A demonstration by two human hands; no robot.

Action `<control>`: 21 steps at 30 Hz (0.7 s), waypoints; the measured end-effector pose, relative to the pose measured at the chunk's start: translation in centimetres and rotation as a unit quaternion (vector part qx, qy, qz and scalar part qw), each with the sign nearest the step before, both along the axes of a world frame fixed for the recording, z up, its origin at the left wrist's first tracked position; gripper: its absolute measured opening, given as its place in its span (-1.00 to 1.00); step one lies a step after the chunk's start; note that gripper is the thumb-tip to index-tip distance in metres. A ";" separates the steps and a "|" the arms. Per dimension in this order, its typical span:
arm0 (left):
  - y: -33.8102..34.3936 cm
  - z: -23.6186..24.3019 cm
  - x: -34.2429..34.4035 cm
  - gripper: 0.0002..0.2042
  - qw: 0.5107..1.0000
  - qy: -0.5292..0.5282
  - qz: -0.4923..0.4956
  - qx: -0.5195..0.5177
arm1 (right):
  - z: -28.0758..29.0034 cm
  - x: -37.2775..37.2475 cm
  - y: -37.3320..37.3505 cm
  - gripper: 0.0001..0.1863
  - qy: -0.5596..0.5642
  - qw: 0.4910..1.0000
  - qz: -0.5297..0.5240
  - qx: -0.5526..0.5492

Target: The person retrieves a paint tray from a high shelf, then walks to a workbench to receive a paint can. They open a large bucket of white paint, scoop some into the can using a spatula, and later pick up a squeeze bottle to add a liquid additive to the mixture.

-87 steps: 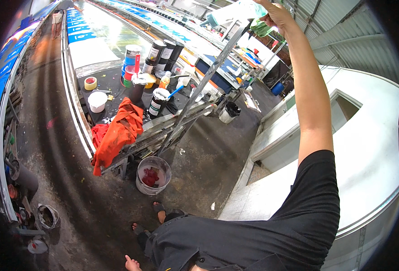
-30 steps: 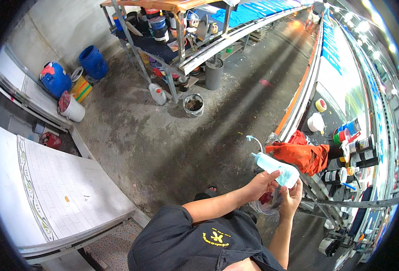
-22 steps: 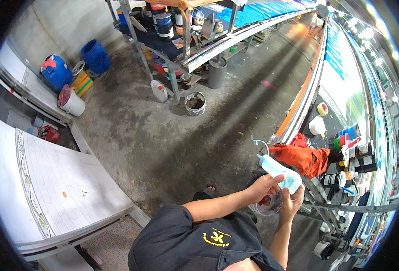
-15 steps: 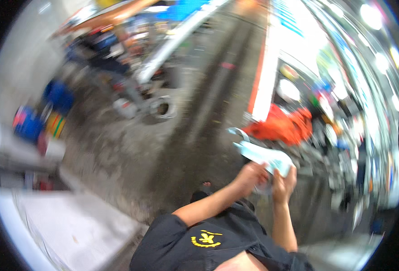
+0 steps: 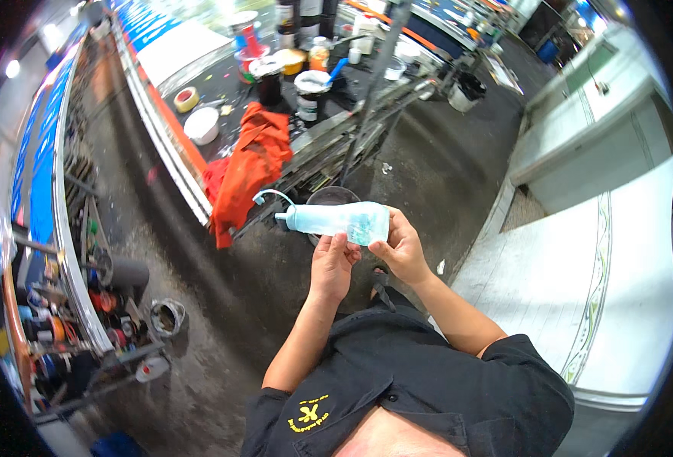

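Note:
A translucent pale teal squeeze bottle (image 5: 325, 219) lies sideways across my two hands, its narrow nozzle pointing left. A thin strap curves up from its neck to a small loose cap. My left hand (image 5: 331, 266) is closed under the middle of the bottle, thumb against its side. Around the base end, my right hand (image 5: 403, 247) grips it with the thumb in front. Some darker teal marking or content shows near the base. Just beyond the bottle, a dark round bucket (image 5: 333, 196) is partly hidden behind it.
An orange cloth (image 5: 256, 148) hangs over the corner of a workbench holding jars, a white bowl (image 5: 202, 126) and a tape roll (image 5: 186, 99). A black bin (image 5: 467, 92) stands far right of the bench. White panels (image 5: 534, 263) line the right; a cluttered rack (image 5: 81, 251) stands left.
My view has swung right, so the bench and orange cloth now lie left of centre and white panels show at right. The bottle stays in both hands and now lies nearly level.

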State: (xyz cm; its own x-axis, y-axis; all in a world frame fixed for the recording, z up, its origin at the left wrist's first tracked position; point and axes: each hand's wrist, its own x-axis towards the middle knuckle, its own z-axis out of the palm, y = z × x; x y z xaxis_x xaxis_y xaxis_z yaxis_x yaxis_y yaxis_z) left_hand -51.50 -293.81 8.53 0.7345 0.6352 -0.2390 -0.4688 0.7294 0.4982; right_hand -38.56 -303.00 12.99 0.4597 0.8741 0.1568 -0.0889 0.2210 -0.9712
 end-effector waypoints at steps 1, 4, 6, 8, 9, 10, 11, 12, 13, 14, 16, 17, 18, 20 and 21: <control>-0.7 0.2 1.3 -0.66 1.000 0.013 -0.015 -0.011 | -0.1 1.2 -1.0 -0.27 0.001 1.000 -0.016 0.009; -2.9 0.6 5.6 -0.74 0.998 0.046 -0.051 -0.004 | -0.5 4.8 -3.9 -0.32 0.003 0.997 -0.079 0.001; -4.4 0.6 8.6 -0.73 0.995 0.053 -0.080 0.016 | -0.6 7.2 -5.9 -0.37 0.040 0.993 -0.111 -0.014; -6.0 0.3 12.1 -0.72 0.992 0.077 -0.097 0.023 | -0.6 10.2 -7.9 -0.43 0.063 0.988 -0.142 -0.017; -6.8 0.0 13.9 -0.69 0.990 0.077 -0.115 0.032 | -0.6 11.9 -9.0 -0.46 0.066 0.985 -0.158 -0.014; -7.8 -0.4 15.7 -0.67 0.988 0.061 -0.134 0.050 | -0.8 13.8 -10.2 -0.49 0.071 0.983 -0.171 -0.012; -9.0 -0.9 17.6 -0.65 0.986 0.056 -0.148 0.060 | -1.0 15.9 -11.5 -0.57 0.040 0.979 -0.197 -0.029; -10.0 -1.6 19.5 -0.64 0.983 0.052 -0.161 0.071 | -1.2 18.2 -13.0 -0.59 0.039 0.974 -0.221 -0.032; -11.1 -2.2 21.1 -0.57 0.982 0.065 -0.171 0.052 | -1.5 20.6 -14.5 -0.61 0.040 0.968 -0.244 -0.034; -12.0 -3.0 22.6 -0.54 0.976 0.070 -0.200 0.037 | -1.9 23.0 -16.1 -0.64 0.040 0.962 -0.266 -0.036; -13.6 -4.4 25.0 -0.52 0.965 0.117 -0.234 -0.001 | -2.5 27.7 -19.1 -0.60 0.019 0.946 -0.320 -0.046; -14.3 -5.0 25.6 -0.53 0.961 0.140 -0.240 0.002 | -2.7 29.7 -20.7 -0.61 0.023 0.937 -0.346 -0.045; -14.9 -5.6 26.1 -0.54 0.955 0.171 -0.244 0.000 | -2.8 31.7 -22.2 -0.62 0.023 0.924 -0.377 -0.056; -15.5 -6.7 27.5 -0.57 0.945 0.220 -0.242 -0.003 | -2.5 35.1 -25.0 -0.60 0.017 0.912 -0.405 -0.066; -15.6 -7.1 27.9 -0.58 0.940 0.246 -0.237 -0.008 | -2.3 36.4 -26.3 -0.59 0.008 0.900 -0.430 -0.070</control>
State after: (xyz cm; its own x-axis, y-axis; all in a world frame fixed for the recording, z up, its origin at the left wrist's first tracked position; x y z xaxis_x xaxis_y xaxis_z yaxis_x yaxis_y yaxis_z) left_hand -23.59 -309.41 1.44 0.7315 0.2572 -0.6315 0.1961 0.8077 0.5560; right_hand -2.19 -329.28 10.64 0.9771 0.2038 0.0613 0.0435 0.0907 -0.9949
